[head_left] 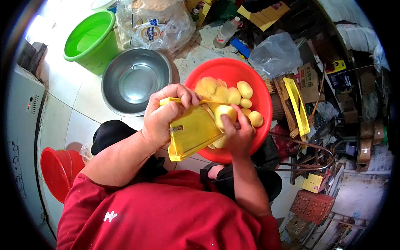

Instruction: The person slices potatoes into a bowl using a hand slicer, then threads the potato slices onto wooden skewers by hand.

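My left hand (164,110) is closed round the upper end of a yellow mandoline slicer (193,129), which it holds tilted. My right hand (241,135) grips a peeled potato (224,113) against the slicer's right side. Both are above a red basin (261,91). Inside the basin lie several whole peeled potatoes (245,89) and a heap of pale yellow potato slices (208,85). The slicer's blade cannot be made out clearly.
Left of the basin stand a steel bowl (111,89) and a green bucket (102,48). A red bucket (54,175) is at the lower left. Plastic bags (277,54), a bottle (225,33) and a yellow plastic frame (298,108) lie among clutter on the right.
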The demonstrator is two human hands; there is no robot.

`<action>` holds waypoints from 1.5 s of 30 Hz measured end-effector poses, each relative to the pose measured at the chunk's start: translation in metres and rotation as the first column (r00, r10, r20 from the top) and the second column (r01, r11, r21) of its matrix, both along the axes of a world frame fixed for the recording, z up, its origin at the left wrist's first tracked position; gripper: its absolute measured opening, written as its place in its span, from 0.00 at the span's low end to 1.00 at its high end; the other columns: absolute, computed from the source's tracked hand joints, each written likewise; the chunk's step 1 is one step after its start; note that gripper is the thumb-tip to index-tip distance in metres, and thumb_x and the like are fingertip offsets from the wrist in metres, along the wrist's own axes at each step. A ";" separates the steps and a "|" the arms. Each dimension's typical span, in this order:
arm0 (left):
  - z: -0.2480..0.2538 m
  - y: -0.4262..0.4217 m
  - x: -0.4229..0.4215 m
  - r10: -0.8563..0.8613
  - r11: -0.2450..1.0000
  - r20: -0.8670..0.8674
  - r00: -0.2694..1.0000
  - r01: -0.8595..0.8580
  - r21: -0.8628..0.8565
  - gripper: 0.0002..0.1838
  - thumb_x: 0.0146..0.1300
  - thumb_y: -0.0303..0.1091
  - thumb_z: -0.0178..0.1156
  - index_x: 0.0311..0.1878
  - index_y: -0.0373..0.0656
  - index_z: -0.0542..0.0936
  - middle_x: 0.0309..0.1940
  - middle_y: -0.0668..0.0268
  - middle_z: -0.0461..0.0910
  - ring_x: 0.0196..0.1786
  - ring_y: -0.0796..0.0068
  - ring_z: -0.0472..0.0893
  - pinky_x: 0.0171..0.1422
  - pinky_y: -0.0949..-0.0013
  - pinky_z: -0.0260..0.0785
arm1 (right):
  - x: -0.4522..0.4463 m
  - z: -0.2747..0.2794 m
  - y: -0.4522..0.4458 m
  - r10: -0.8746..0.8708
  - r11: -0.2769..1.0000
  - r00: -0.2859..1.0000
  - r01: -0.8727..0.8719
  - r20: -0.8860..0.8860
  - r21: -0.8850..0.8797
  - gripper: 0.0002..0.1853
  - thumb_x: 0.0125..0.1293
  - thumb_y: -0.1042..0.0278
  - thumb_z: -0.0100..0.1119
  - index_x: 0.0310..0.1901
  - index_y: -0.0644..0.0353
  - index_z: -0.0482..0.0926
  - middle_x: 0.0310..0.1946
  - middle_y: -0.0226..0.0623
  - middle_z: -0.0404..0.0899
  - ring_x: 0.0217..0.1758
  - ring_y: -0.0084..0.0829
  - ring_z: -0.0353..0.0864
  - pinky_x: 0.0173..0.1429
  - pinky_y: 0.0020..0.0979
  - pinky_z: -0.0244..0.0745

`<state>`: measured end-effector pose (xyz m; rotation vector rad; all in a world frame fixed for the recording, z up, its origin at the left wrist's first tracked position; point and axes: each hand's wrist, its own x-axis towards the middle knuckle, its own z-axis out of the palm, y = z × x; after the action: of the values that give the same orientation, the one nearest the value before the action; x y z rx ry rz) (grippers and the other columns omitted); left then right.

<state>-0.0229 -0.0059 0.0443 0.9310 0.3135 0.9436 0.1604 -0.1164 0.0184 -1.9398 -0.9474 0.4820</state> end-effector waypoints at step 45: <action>0.003 -0.002 0.000 -0.030 0.999 0.028 0.999 0.032 -0.040 0.13 0.48 0.40 0.52 0.31 0.39 0.73 0.37 0.59 0.76 0.51 0.64 0.73 0.61 0.63 0.63 | -0.039 0.030 -0.011 0.151 0.983 0.983 -0.161 0.107 0.092 0.22 0.59 0.59 0.65 0.52 0.62 0.78 0.39 0.43 0.77 0.44 0.40 0.77 0.50 0.36 0.72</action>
<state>-0.0232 -0.0082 0.0470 0.8831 0.2935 0.9175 0.1209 -0.1275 0.0487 -1.8210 -1.1722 0.4222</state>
